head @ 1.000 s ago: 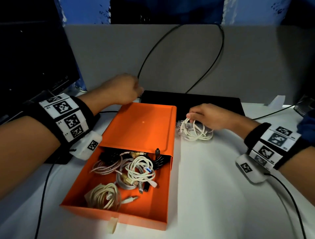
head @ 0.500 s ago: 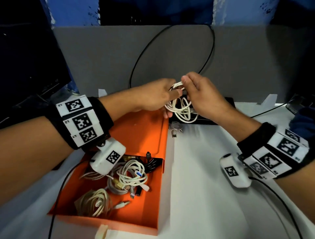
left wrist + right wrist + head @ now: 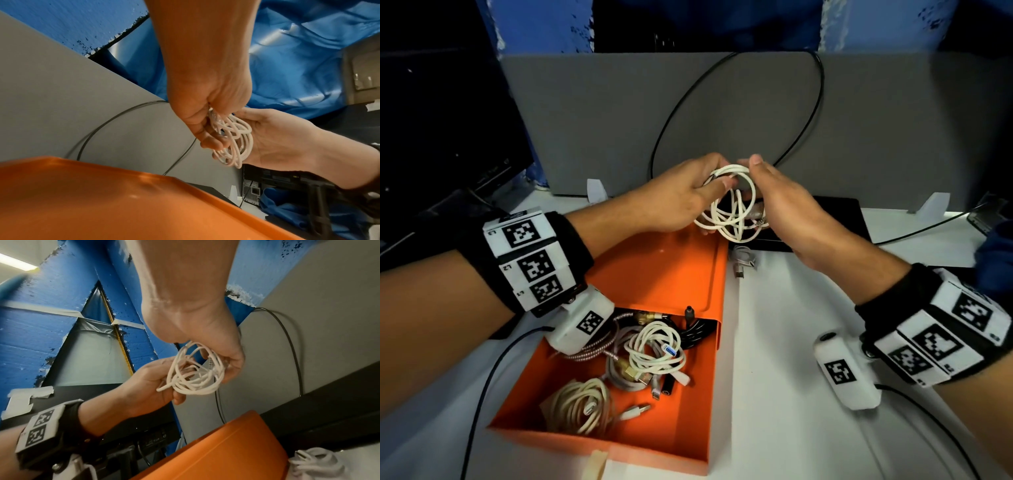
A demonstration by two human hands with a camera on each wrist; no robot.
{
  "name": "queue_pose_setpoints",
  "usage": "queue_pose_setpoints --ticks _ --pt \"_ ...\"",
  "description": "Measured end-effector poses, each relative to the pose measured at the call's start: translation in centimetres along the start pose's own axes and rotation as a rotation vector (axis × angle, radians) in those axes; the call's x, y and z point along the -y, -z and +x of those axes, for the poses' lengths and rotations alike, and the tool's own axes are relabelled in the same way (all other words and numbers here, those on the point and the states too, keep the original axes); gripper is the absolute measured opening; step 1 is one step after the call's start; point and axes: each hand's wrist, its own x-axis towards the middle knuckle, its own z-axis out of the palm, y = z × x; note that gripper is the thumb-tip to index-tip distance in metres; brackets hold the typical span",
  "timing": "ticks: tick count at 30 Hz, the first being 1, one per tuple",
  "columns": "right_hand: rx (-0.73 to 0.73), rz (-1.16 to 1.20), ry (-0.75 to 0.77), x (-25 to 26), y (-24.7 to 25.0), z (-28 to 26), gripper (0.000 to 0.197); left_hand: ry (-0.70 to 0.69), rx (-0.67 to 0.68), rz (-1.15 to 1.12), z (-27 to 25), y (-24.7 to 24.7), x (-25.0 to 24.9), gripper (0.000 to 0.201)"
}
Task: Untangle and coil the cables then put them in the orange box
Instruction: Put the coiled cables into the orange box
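Observation:
Both hands hold a tangled white cable [image 3: 729, 209] in the air above the far end of the orange box [image 3: 667, 274]. My left hand [image 3: 717, 174] pinches the top of the loops between thumb and fingers. From the other side my right hand [image 3: 760, 185] curls its fingers round the same bundle. The left wrist view has the left hand [image 3: 207, 129] gripping the cable [image 3: 238, 146] against the right palm. In the right wrist view the cable [image 3: 195, 376] hangs in loose loops with one free end sticking out. Several coiled cables [image 3: 654, 353] lie in the box.
A small grey cable [image 3: 743, 257] lies on the white table [image 3: 791, 394] just right of the box. Behind the hands is a flat black device [image 3: 835, 219], and a thin black cord [image 3: 815, 113] loops up the grey partition. A dark monitor [image 3: 448, 130] stands at the left.
A second ago my right hand was on the white cable on the table and my left hand was behind the box. Both hands now hold the cable lifted above the box's far end.

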Motion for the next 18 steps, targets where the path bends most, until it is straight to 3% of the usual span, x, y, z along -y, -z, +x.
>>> queue_pose_setpoints --ticks 3,7,11,15,18 --pt "-0.008 0.045 -0.003 0.3 0.0 0.6 0.047 -0.050 0.017 -0.026 -0.2 0.5 -0.2 0.016" --pt "0.014 0.047 -0.089 0.9 -0.3 0.9 0.060 -0.061 0.025 -0.018 -0.5 0.8 0.2 0.017" --pt "-0.072 -0.151 0.048 0.9 -1.6 1.0 0.053 0.035 0.021 -0.063 -0.3 0.7 -0.1 0.027" --pt "-0.106 -0.089 -0.037 1.6 -1.8 1.5 0.064 0.106 0.182 -0.187 -1.0 1.1 -1.0 0.036" --pt "-0.049 0.025 -0.125 2.4 -1.5 1.0 0.067 0.125 0.249 -0.136 -1.5 1.3 -1.2 0.031"
